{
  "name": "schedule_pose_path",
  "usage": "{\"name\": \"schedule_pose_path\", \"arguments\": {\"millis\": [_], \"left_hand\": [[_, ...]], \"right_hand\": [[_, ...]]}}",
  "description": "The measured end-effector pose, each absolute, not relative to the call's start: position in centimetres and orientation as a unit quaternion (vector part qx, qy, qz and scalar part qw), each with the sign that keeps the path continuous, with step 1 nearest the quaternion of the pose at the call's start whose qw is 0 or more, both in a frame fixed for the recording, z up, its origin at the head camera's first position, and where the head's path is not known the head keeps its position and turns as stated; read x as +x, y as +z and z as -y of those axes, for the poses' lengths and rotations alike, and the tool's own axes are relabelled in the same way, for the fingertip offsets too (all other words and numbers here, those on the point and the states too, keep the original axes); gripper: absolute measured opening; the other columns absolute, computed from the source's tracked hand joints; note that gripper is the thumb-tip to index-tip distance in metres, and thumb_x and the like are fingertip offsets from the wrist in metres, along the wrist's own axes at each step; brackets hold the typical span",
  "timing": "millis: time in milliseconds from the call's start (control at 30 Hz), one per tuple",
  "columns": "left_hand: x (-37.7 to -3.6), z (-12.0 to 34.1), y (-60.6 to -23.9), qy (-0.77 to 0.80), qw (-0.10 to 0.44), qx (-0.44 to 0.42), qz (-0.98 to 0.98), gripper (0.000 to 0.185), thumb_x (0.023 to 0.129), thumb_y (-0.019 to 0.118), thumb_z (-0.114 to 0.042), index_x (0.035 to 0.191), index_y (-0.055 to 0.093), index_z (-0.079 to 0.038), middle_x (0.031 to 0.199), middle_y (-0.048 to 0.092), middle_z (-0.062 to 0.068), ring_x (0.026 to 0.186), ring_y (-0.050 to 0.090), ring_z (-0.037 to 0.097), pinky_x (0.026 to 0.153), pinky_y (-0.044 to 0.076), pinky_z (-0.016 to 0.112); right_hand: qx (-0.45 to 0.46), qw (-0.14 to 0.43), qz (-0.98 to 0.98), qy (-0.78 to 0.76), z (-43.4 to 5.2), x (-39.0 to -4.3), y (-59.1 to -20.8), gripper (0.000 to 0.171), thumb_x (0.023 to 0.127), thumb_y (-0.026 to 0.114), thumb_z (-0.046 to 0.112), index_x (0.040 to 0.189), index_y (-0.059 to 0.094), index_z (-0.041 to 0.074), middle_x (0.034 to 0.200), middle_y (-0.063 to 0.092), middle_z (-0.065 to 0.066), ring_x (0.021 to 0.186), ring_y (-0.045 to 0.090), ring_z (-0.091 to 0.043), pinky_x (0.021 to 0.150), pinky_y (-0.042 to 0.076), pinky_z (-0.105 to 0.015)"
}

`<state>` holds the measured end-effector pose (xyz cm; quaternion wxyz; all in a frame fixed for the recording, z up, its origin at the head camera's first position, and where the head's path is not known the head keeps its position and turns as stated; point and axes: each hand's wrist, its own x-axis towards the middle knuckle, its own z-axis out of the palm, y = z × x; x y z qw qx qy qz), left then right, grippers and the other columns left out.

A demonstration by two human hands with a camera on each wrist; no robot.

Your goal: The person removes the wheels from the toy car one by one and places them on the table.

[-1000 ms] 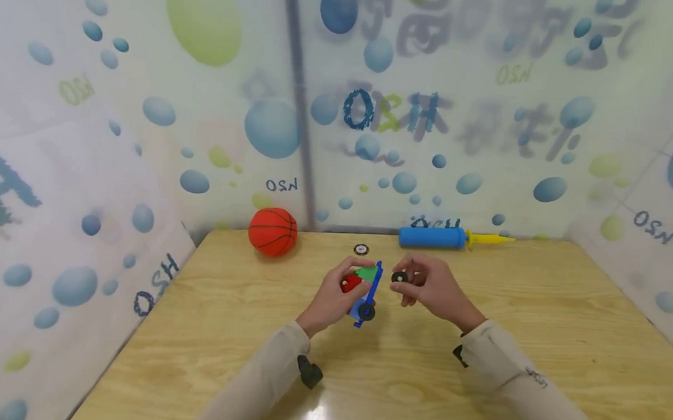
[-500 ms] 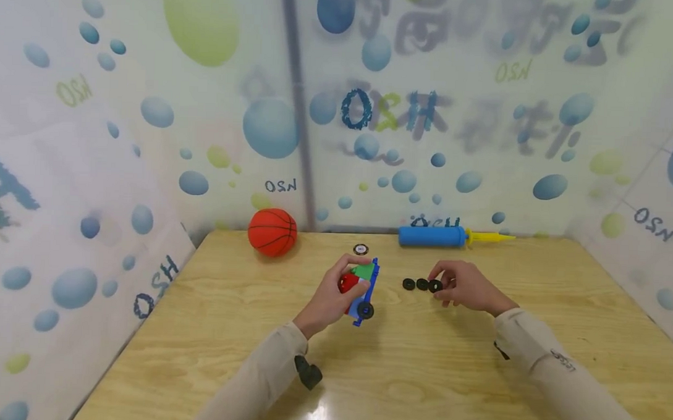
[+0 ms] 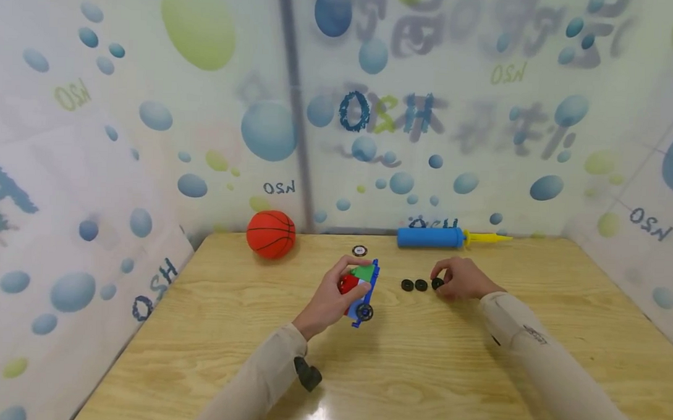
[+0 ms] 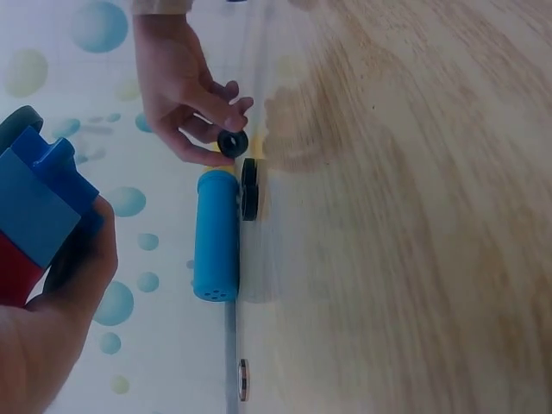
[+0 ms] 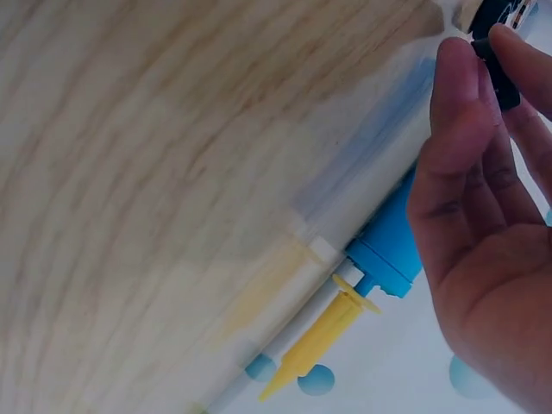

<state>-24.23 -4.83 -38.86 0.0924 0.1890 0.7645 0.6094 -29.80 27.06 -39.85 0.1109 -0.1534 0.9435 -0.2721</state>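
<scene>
My left hand grips a toy car tilted on end, with a blue chassis and red, green and light blue blocks. A black wheel sits at the car's lower end. The palm and fingers hide part of the body. To the right, my right hand pinches a small black toy wheel between thumb and fingertips, low over the wooden table. Just left of those fingertips, two matching wheels, a left one and a right one, lie flat side by side.
Along the back edge lie a blue hand pump with a yellow nozzle and a small red basketball. A round black-and-white chip lies behind the car. Bubble-printed sheets wall the table's back and sides.
My right hand has moved right, away from the car. Since half a second ago the rightmost wheel has shifted slightly apart from the other two. My left hand stays nearly still with the car.
</scene>
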Motion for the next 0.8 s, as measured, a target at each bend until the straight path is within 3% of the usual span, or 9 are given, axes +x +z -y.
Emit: {"name": "schedule_pose_path", "arguments": {"millis": [200, 500, 800], "left_hand": [[-24.3, 4.6, -38.7, 0.608, 0.098, 0.182, -0.767, 0.040, 0.100, 0.063, -0.025, 0.137, 0.051, -0.032, 0.126, 0.060, 0.015, 0.103, 0.061, 0.023, 0.081, 0.058, 0.033], [-24.2, 4.4, -38.8, 0.610, 0.088, 0.197, -0.762, 0.041, 0.100, 0.062, -0.022, 0.139, 0.051, -0.027, 0.124, 0.061, 0.018, 0.096, 0.061, 0.021, 0.077, 0.057, 0.031], [-24.4, 4.1, -38.9, 0.611, 0.090, 0.187, -0.764, 0.040, 0.100, 0.061, -0.022, 0.139, 0.051, -0.028, 0.123, 0.060, 0.017, 0.097, 0.060, 0.021, 0.076, 0.056, 0.030]], "right_hand": [[-0.128, 0.123, -0.944, -0.277, -27.2, -30.3, -40.3, 0.028, 0.086, 0.076, 0.011, 0.114, 0.072, 0.005, 0.085, 0.069, -0.009, 0.065, 0.061, -0.014, 0.062, 0.051, -0.029], [-0.135, 0.112, -0.947, -0.270, -27.2, -30.8, -41.0, 0.029, 0.085, 0.076, 0.010, 0.114, 0.073, 0.006, 0.081, 0.071, -0.010, 0.062, 0.060, -0.015, 0.059, 0.049, -0.029], [-0.134, 0.110, -0.949, -0.263, -27.0, -30.5, -40.8, 0.036, 0.086, 0.077, 0.012, 0.121, 0.071, 0.007, 0.081, 0.070, -0.008, 0.066, 0.059, -0.015, 0.060, 0.047, -0.028]]}}
